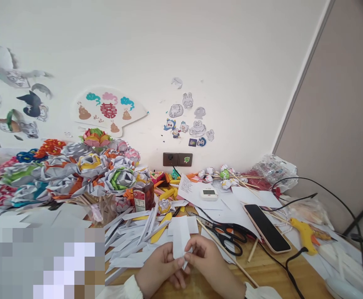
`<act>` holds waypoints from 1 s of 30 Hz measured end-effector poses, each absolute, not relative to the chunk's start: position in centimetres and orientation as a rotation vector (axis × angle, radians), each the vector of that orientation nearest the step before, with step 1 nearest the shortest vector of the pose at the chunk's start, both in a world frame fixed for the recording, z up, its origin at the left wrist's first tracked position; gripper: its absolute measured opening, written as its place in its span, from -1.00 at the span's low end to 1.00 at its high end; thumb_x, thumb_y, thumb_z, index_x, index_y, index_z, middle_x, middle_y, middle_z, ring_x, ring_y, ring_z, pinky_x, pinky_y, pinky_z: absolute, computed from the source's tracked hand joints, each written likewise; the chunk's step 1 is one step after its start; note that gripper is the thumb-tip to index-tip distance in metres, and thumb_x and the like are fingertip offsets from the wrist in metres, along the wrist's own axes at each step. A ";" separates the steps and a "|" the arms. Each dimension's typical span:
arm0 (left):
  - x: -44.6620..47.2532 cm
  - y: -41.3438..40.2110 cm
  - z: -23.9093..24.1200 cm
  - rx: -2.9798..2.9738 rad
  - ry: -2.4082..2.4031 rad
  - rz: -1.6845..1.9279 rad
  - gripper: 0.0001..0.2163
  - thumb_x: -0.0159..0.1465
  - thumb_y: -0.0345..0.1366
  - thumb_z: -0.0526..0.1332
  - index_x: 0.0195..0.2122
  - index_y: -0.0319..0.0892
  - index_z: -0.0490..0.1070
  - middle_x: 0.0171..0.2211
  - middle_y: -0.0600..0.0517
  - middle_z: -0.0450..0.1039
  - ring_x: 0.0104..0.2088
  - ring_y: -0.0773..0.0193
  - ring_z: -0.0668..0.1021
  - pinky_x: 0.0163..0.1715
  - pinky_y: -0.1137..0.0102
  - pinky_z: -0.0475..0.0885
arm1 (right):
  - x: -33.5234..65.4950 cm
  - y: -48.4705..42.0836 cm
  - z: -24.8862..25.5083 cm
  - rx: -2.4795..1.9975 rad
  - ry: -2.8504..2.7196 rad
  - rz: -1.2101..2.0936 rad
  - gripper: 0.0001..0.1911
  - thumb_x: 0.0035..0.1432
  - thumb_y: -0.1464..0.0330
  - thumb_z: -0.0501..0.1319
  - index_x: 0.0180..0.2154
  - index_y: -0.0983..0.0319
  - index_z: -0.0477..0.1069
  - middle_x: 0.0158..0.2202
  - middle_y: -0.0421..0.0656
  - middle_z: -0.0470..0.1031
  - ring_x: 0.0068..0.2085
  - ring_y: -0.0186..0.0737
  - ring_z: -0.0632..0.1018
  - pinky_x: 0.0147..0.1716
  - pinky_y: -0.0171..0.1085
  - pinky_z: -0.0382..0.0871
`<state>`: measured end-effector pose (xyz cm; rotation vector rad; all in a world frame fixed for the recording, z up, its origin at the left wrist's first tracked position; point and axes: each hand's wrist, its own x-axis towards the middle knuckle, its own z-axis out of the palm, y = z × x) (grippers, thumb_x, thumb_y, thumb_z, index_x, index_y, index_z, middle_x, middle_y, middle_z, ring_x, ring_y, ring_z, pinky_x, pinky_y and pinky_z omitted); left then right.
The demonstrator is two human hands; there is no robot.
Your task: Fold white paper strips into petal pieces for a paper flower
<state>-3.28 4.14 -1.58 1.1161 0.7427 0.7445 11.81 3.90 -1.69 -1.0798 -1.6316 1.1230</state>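
A strip of white paper [180, 236] with a lengthwise crease stands upright between my two hands, its lower end folded to a narrow point. My left hand [164, 263] pinches its lower left side, with the thumb lying across the front. On the other side, my right hand [204, 257] grips the lower right edge between thumb and bent forefinger. Behind the strip, more white paper [192, 224] lies on the table. Black-handled scissors [228, 236] rest just beyond my right hand. A heap of folded white paper strips [134, 236] spreads to the left of my hands.
Folded paper flowers [87, 166] pile up along the wall at left. A phone [267, 228], a yellow glue gun [302, 236] and black cables lie at right. A white timer [208, 194] sits on paper at the back. A thin wooden stick [228, 253] crosses the wooden table.
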 end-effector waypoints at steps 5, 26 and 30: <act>-3.2 4.2 -1.9 1.090 0.785 0.776 -0.65 -0.11 -0.10 0.26 -0.44 -0.23 0.20 -0.60 0.04 0.47 -0.71 0.35 0.50 -0.77 0.57 0.29 | 11.4 3.8 -1.9 -1.082 -1.615 1.074 -0.92 -0.08 0.38 0.18 -0.47 0.27 0.31 -0.63 -0.28 0.34 -0.55 -0.34 0.39 -0.54 -0.40 0.22; -2.9 3.9 -1.4 1.081 0.856 0.820 -0.64 -0.13 -0.09 0.26 -0.49 -0.23 0.17 -0.66 0.06 0.47 -0.73 0.37 0.49 -0.79 0.58 0.29 | 10.7 3.6 -1.8 -1.061 -1.543 1.131 -0.90 -0.04 0.35 0.13 -0.49 0.27 0.26 -0.63 -0.29 0.28 -0.57 -0.37 0.36 -0.57 -0.40 0.19; -2.9 4.0 -1.7 1.061 0.867 0.838 -0.66 -0.10 -0.09 0.25 -0.50 -0.23 0.16 -0.66 0.05 0.47 -0.74 0.37 0.48 -0.78 0.57 0.29 | 10.8 3.5 -1.6 -0.992 -1.547 1.225 -0.86 -0.04 0.33 0.12 -0.40 0.26 0.24 -0.62 -0.30 0.28 -0.57 -0.37 0.38 -0.58 -0.41 0.20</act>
